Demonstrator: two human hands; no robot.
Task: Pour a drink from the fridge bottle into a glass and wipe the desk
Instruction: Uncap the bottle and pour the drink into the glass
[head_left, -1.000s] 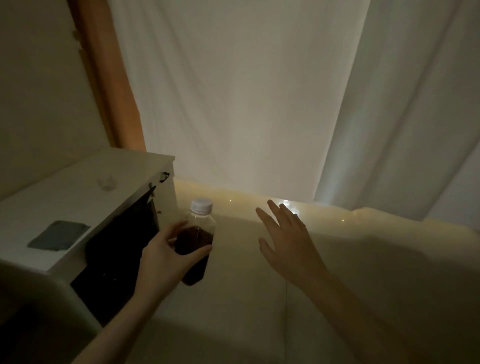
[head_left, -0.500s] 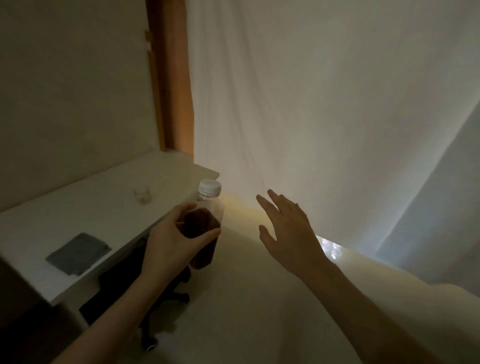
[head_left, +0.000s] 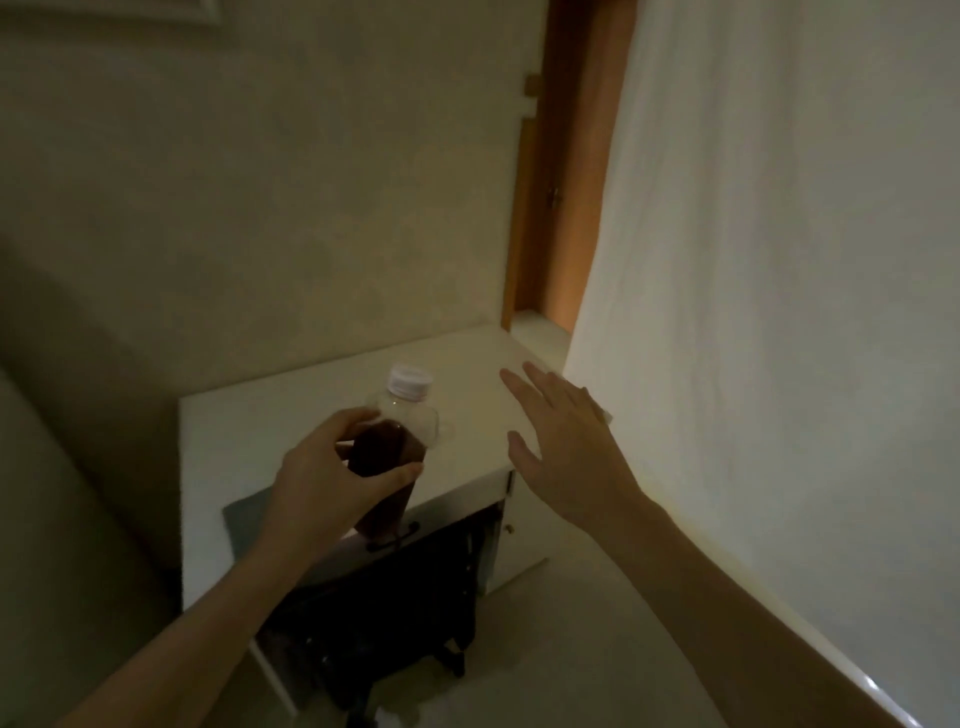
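Your left hand (head_left: 332, 483) grips the capped bottle (head_left: 395, 452) over the desk (head_left: 291, 415); right hand (head_left: 561, 447) open, empty. Next: uncap.

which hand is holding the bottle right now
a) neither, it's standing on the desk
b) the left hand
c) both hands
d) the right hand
b: the left hand is wrapped around the dark-filled bottle, its white cap on, held above the desk, while the right hand hovers open beside it, touching nothing.
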